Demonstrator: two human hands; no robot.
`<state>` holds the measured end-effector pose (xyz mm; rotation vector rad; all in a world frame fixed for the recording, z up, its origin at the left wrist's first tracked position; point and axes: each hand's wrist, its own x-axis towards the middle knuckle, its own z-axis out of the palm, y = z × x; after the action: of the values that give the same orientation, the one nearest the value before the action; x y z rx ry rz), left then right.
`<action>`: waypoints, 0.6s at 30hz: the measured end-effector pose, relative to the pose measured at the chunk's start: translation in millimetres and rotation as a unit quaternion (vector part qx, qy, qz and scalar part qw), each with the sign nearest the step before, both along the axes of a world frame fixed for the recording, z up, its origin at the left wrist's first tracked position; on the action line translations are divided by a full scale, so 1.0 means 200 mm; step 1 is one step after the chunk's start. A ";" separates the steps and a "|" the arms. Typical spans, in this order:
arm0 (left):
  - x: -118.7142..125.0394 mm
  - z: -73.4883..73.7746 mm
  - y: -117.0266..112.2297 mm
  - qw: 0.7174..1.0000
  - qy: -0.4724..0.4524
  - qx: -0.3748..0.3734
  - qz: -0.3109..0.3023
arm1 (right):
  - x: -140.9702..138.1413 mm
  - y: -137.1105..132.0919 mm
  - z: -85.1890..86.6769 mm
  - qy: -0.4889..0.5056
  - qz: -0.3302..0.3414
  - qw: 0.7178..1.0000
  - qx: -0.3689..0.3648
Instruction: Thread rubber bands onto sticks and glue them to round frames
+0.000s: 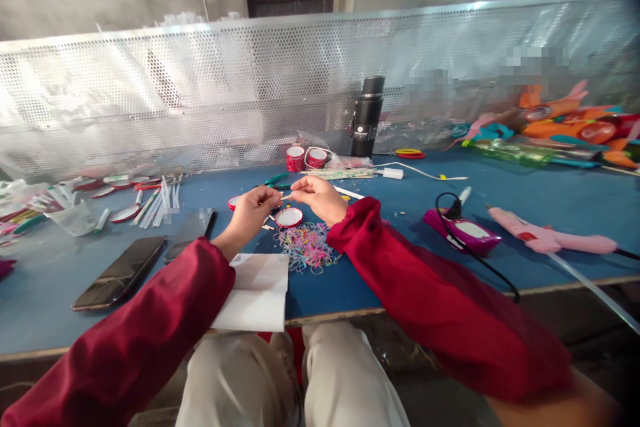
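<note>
My left hand (255, 210) and my right hand (320, 197) meet above the blue table (350, 280), both pinched with fingertips almost touching. Between them they hold a tiny thing too small to make out. Just below the hands lies a small round red-rimmed lid (289, 217). In front of it sits a heap of thin coloured rubber bands (307, 247). A white sheet of paper (257, 290) lies under my left wrist at the table's front edge. Both arms wear red sleeves.
Two dark phones (120, 273) lie at the left, with white sticks (155, 203) and more red lids behind. A black flask (367, 117) and red tape rolls (305, 158) stand at the back. A purple device with a black cord (463, 230) and a pink glue gun (545, 237) lie at the right. A perforated metal screen (200, 87) backs the table.
</note>
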<state>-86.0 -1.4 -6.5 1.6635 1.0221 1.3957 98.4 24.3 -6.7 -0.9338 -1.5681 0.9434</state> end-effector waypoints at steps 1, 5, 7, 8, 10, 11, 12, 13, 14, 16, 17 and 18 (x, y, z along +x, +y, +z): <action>0.00 0.00 0.00 1.000 0.001 -0.003 -0.002 | 0.00 0.00 0.00 0.003 0.002 1.000 -0.001; 0.00 -0.02 0.01 1.000 0.017 0.021 0.012 | 0.00 0.00 -0.01 0.026 0.021 0.999 -0.014; 0.00 -0.03 0.02 0.999 0.031 0.037 0.017 | -0.01 -0.01 -0.01 0.036 0.023 0.999 -0.020; 0.00 -0.04 0.02 0.998 0.037 0.041 0.020 | -0.02 -0.01 -0.01 0.038 0.020 0.999 -0.020; 0.00 -0.04 0.02 0.998 0.040 0.042 0.026 | -0.02 -0.01 -0.02 0.039 0.013 0.999 -0.016; 0.00 -0.04 0.02 0.998 0.037 0.039 0.030 | -0.03 -0.01 -0.02 0.038 0.011 0.999 -0.013; 0.00 -0.03 0.02 0.998 0.033 0.036 0.032 | -0.03 -0.02 -0.02 0.038 0.012 0.999 -0.009; 0.00 -0.03 0.01 0.999 0.027 0.031 0.034 | -0.04 -0.02 -0.02 0.037 0.015 0.999 -0.006; 0.00 -0.02 0.01 0.999 0.021 0.024 0.034 | -0.04 -0.03 -0.01 0.036 0.019 0.999 -0.003; 0.00 -0.02 0.00 1.000 0.005 0.003 0.030 | -0.04 -0.03 -0.02 0.031 0.026 0.999 0.001; 0.01 -0.01 0.00 1.000 -0.004 -0.010 0.025 | -0.04 -0.03 -0.02 0.028 0.025 0.999 0.005; 0.01 -0.01 -0.01 1.000 -0.012 -0.022 0.018 | -0.04 -0.03 -0.02 0.023 0.022 0.999 0.011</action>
<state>-84.6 -2.9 -8.4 1.6001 1.0682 1.4027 90.5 18.3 -10.8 -0.8583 -1.5632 0.9699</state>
